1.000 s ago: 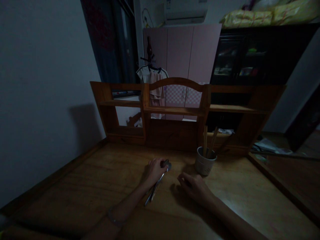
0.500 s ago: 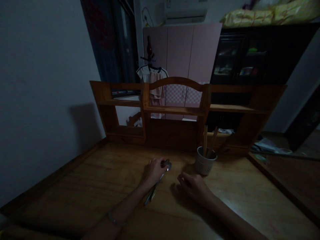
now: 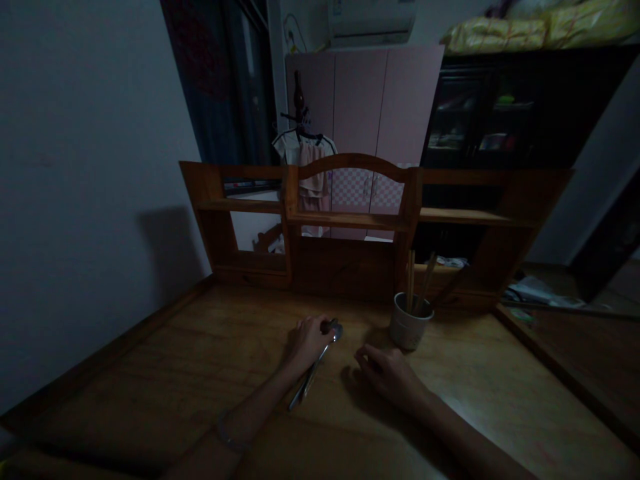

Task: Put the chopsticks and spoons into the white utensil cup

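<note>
Left hand (image 3: pixel 308 341) grasping utensils (image 3: pixel 338 331); right hand (image 3: pixel 393 377) released, loosely curled.
Dim marking on right-side cup (image 3: pixel 407 328): we cannot read.

The dark thing (image 3: pixel 329 326) at the left hand (image 3: pixel 311 340) is half covered, too dim to be identified tbh. The sticks' (image 3: pixel 411 283) lower ends are hidden by the cup (image 3: pixel 409 330), and the air conditioner's (image 3: pixel 371 21) top is cropped.

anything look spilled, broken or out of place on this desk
Nothing clearly stands out. The cup stands upright with sticks in it, the metal spoon slants beside the left hand, and no spill shows on the desk, though it's dim.
</note>
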`<state>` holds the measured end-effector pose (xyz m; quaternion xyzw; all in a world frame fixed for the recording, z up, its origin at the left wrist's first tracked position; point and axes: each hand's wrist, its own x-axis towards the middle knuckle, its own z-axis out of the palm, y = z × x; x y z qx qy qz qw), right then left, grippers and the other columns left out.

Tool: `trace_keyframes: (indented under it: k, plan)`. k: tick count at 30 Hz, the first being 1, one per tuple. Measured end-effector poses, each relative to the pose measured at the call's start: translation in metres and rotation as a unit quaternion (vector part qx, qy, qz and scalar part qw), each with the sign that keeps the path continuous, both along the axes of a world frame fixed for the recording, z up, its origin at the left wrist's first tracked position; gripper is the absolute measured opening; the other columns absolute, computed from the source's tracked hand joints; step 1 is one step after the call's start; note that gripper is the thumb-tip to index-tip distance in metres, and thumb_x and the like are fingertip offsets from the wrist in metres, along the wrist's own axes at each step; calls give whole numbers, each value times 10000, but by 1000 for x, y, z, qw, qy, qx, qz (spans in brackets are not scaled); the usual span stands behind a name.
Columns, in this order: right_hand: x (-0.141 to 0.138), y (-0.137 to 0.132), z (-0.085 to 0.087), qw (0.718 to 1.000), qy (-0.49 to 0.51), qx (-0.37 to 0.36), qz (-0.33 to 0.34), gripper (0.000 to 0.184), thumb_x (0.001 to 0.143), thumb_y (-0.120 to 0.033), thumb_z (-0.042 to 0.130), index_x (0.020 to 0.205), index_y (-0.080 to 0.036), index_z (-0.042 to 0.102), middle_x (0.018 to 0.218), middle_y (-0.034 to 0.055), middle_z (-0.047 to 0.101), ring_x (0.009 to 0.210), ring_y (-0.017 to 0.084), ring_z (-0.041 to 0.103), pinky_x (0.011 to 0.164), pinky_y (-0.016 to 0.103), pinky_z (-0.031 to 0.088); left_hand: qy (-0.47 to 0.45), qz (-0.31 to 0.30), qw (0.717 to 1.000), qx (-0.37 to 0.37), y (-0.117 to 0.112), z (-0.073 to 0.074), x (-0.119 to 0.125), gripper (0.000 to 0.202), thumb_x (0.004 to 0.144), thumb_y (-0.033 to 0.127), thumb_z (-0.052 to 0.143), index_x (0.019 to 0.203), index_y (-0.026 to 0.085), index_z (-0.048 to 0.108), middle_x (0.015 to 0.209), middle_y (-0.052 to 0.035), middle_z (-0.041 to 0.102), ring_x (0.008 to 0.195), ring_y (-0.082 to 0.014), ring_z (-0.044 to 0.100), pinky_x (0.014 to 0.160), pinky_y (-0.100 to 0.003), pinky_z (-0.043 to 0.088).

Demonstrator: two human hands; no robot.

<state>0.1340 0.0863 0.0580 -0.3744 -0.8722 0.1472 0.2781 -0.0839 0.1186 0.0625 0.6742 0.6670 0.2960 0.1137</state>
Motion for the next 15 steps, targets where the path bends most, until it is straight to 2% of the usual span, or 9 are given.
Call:
trace_keyframes:
  k: [9,15]
  plan:
    - [0,-2,3,1000,-7,-1,3,213,966,-288,424,919,-191,607,676,5,629,563,120,566,531,225,311,6,4,1000,6,3,-4,-1,227,780,323,636,992,255,680,962,-23,705,922,-193,598,785,-264,401]
    - [0,-3,5,1000,-13,-9,8,212,966,-291,420,921,-189,601,703,18,639,592,130,581,552,225,324,15,37,998,-40,1,-1,1,279,793,380,620,1041,261,668,1042,-47,680,990,-217,578,801,-275,402]
